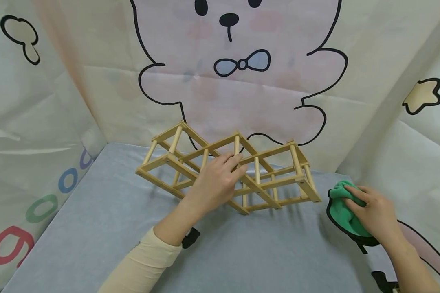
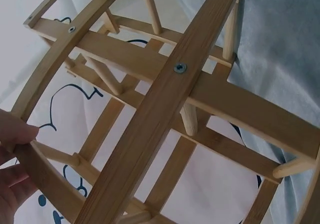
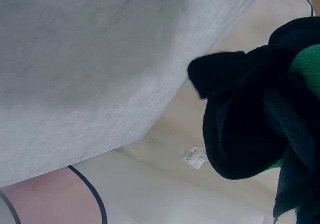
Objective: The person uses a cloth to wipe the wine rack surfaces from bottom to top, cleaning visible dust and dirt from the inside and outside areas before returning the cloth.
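Note:
A folding lattice rack point(image 1: 258, 189) of pale wooden slats and dowels stands opened out in zigzag sections at the back of the table. My left hand point(image 1: 220, 177) holds it near its middle. In the left wrist view, the fingers and thumb point(image 2: 20, 129) pinch one slat, and a metal screw head point(image 2: 180, 68) marks where two slats cross. Off the rack's right end, my right hand point(image 1: 375, 211) grips a bunched green cloth point(image 1: 346, 203) with a black border. The right wrist view shows mostly the cloth's dark side point(image 3: 245, 129); the right fingers are hidden there.
A light blue-grey cloth covers the table point(image 1: 271, 252). Pale fabric walls with cartoon drawings point(image 1: 242, 93) enclose the back and both sides. Small black pieces show beside the left wrist point(image 1: 190, 238) and below the right one. A white printed label point(image 3: 195, 156) appears beside the cloth.

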### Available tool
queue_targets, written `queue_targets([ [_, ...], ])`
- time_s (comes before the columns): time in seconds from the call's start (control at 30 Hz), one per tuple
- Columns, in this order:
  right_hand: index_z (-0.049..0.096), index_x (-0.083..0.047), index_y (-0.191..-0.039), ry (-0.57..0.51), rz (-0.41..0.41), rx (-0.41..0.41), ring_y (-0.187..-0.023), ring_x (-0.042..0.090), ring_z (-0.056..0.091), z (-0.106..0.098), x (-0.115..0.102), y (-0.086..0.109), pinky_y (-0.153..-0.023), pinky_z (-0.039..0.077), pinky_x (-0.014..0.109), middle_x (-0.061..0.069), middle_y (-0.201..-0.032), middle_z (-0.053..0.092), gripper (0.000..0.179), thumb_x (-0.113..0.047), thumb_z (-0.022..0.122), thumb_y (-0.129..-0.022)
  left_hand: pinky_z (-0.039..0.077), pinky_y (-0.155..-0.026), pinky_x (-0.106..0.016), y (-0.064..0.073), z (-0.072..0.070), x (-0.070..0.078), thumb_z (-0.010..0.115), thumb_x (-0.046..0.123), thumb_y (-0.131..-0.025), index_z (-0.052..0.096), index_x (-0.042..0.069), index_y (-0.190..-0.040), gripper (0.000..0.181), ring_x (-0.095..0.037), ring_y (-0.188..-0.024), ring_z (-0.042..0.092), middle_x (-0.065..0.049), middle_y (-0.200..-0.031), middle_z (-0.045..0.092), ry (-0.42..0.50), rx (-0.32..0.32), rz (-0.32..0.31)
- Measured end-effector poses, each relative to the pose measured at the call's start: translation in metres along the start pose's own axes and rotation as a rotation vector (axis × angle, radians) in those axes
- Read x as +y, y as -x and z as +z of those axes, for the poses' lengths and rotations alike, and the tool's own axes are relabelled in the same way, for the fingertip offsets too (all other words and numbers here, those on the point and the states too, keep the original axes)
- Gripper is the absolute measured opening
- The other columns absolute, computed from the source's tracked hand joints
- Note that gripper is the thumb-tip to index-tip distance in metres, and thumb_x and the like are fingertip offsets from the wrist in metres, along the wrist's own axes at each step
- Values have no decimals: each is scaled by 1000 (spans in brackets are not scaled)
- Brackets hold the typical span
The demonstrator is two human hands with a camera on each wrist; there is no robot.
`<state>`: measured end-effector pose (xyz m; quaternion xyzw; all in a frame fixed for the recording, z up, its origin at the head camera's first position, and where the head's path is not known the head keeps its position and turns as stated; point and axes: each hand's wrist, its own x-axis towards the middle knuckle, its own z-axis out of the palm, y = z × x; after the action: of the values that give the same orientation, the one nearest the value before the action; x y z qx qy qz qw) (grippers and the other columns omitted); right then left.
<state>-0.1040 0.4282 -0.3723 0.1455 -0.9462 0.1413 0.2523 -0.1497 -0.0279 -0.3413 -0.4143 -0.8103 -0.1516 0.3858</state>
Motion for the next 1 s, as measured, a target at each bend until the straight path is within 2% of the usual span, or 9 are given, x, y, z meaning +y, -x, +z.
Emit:
queue_targets([
  [0.17, 73, 4, -126, -6, 36, -22, -98, 53, 64, -2, 1, 2, -77, 28, -1, 30, -116, 69, 47, 8, 83, -80, 59, -95, -34, 1, 0, 0, 76, -6, -84, 77, 6, -108, 26, -32, -108, 67, -14, -118, 71, -28, 10, 25],
  [0.47, 71, 4, -130, 4, 111, -70, -104, 55, 62, -8, -4, 3, -73, 36, 14, 31, -122, 66, 43, 3, 80, -88, 60, -97, -34, 4, 0, -8, 73, -4, -94, 75, 4, -97, 9, -34, -112, 69, -16, -118, 72, -30, 46, 79],
  [0.53, 70, 4, -131, 4, 125, -78, -105, 56, 61, -9, -5, 4, -76, 47, 26, 33, -123, 65, 43, 3, 79, -89, 59, -98, -33, 6, -1, -11, 71, -5, -96, 74, 5, -97, 10, -33, -113, 69, -16, -119, 72, -15, 48, 86],
  [0.6, 69, 4, -133, 7, 145, -94, -106, 58, 60, -11, -6, 5, -76, 53, 44, 34, -125, 64, 44, 1, 78, -91, 58, -100, -33, 8, -1, -15, 71, -6, -96, 73, 5, -97, 11, -33, -115, 69, -15, -120, 72, 10, 53, 94],
  [0.7, 67, 4, -136, 1, 170, -111, -108, 60, 58, -13, -6, 7, -76, 49, 68, 36, -127, 62, 44, -2, 76, -93, 59, -99, -33, 12, -3, -20, 70, -9, -94, 72, 6, -96, 15, -32, -114, 69, -15, -119, 72, 53, 58, 111],
  [0.73, 66, 3, -137, -2, 179, -116, -109, 61, 58, -13, -6, 7, -77, 49, 70, 36, -128, 61, 44, -2, 76, -94, 59, -99, -33, 14, -3, -22, 70, -11, -93, 72, 6, -96, 17, -32, -114, 69, -15, -119, 72, 68, 60, 117],
  [0.77, 66, 3, -137, -3, 186, -119, -109, 61, 57, -13, -6, 7, -77, 49, 70, 36, -128, 61, 44, -3, 75, -95, 59, -99, -34, 15, -4, -24, 70, -13, -92, 72, 6, -97, 19, -32, -115, 69, -15, -120, 72, 85, 59, 122],
  [0.87, 68, 2, -135, -8, 180, -99, -108, 59, 59, -14, -4, 9, -79, 54, 43, 34, -126, 63, 43, -3, 77, -93, 58, -102, -35, 20, -6, -29, 66, -18, -87, 71, 6, -98, 27, -33, -117, 68, -16, -122, 71, 127, 52, 134],
  [1.0, 70, 0, -133, 1, 165, -77, -106, 56, 61, -14, -2, 10, -74, 41, 21, 32, -123, 66, 42, -3, 79, -91, 58, -102, -37, 26, -10, -33, 69, -18, -85, 69, 7, -98, 28, -32, -118, 69, -16, -123, 71, 131, 64, 162],
])
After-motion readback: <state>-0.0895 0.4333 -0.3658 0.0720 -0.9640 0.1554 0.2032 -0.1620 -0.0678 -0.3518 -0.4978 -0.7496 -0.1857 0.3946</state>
